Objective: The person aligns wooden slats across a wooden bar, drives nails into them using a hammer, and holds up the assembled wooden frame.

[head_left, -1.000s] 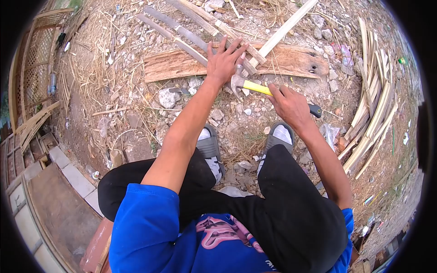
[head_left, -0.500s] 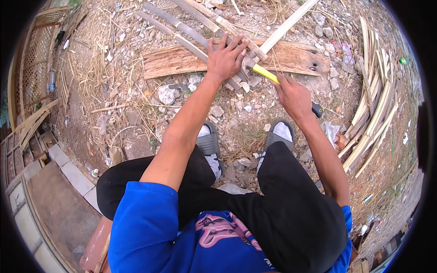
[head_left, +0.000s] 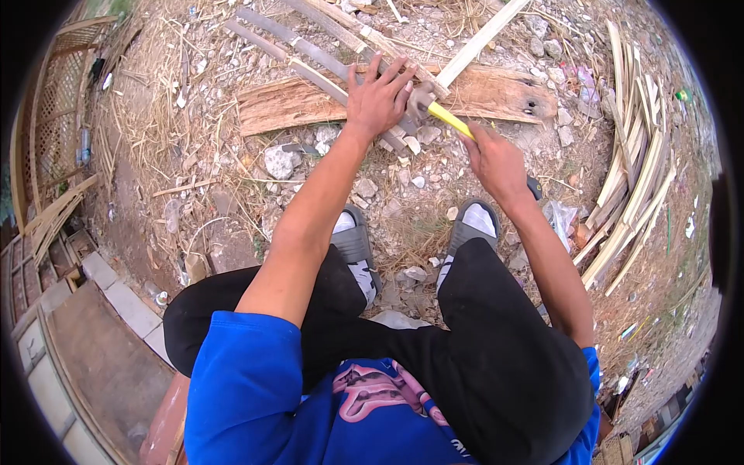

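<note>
My left hand [head_left: 377, 99] lies with fingers spread over the near ends of several crossed wooden strips [head_left: 316, 53], pressing on them. Beneath the strips is a rough, weathered plank [head_left: 496, 94]. My right hand [head_left: 497, 164] is closed round the yellow handle of a claw hammer [head_left: 449, 118]. The hammer's head is just right of my left fingertips, by the ends of the strips. A pale strip [head_left: 482, 43] runs up and away from the plank.
On the right lies a curved pile of thin wooden strips [head_left: 635, 178]. A lattice panel [head_left: 62, 116] stands at the far left. A pale rock [head_left: 280, 162] and rubble lie before the plank. My sandalled feet [head_left: 353, 242] are below.
The hammer head has moved up and slightly right, away from the near side of my left hand. The lower strip ends under that hand have shifted. My left hand stays on the strips.
</note>
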Demonstrator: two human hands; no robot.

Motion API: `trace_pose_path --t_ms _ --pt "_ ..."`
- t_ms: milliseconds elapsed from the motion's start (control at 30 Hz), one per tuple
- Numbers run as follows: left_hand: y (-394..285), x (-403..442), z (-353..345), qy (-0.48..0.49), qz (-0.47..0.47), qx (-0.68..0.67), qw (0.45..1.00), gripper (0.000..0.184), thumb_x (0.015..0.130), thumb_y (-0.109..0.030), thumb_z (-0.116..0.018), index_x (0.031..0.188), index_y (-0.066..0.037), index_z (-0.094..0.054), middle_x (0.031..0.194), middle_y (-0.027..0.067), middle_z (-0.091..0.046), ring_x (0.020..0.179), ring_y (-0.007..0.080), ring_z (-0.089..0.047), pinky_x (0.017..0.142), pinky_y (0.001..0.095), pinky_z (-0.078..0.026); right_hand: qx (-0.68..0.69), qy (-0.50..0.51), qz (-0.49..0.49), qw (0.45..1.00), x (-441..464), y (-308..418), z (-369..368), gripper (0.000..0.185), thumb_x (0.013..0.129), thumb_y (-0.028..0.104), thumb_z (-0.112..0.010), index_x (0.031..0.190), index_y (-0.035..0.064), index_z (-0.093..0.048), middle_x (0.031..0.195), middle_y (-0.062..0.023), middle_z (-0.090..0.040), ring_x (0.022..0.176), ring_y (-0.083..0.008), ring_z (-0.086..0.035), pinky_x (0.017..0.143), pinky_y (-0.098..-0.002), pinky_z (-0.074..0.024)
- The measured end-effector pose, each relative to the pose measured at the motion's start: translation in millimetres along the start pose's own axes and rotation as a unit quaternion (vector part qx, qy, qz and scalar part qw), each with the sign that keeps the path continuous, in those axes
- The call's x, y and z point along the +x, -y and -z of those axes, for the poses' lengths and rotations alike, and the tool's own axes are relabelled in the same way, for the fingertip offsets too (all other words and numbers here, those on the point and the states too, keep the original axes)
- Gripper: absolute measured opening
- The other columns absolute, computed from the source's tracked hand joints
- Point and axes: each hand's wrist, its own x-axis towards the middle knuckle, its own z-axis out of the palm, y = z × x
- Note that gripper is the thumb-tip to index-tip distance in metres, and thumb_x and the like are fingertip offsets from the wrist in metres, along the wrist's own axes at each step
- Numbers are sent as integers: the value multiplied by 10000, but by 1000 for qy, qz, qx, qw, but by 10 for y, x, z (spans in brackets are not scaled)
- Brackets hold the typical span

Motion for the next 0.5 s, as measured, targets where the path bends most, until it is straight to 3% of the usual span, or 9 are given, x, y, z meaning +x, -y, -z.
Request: trace_pose_path --t_ms 133,267,300,500 --pt "24 -7 -39 -14 -14 8 1000 423 1012 -348 -481 1433 -352 -520 1522 -82 -460 1436 282 -363 1138 623 -188 5 42 5 999 -22 94 42 246 982 307 -594 1109 98 -621 755 -134 -633 625 -353 -654 518 -454 -522" --pt "37 -32 -62 -7 -12 14 1000 430 1008 -349 -491 1437 -355 -515 1527 -85 -454 1445 277 -348 1137 626 -190 69 -9 14 997 -67 145 36 265 987 320 -588 1114 91 -632 789 -163 -662 649 -375 -658 541 -475 -520" --pt "6 -23 -55 2 0 4 1000 435 1005 -352 -496 1440 -356 -511 1531 -85 -448 1449 275 -341 1138 626 -189 45 34 -48 997 11 4 25 276 984 318 -593 1131 89 -638 798 -170 -669 664 -381 -661 550 -476 -521" --pt "38 -14 -27 -2 -18 8 1000 438 993 -346 -521 1430 -349 -527 1523 -78 -463 1444 285 -351 1143 622 -176 62 5 0 998 -59 153 101 278 981 312 -599 1155 99 -641 789 -164 -668 667 -380 -660 556 -481 -517"
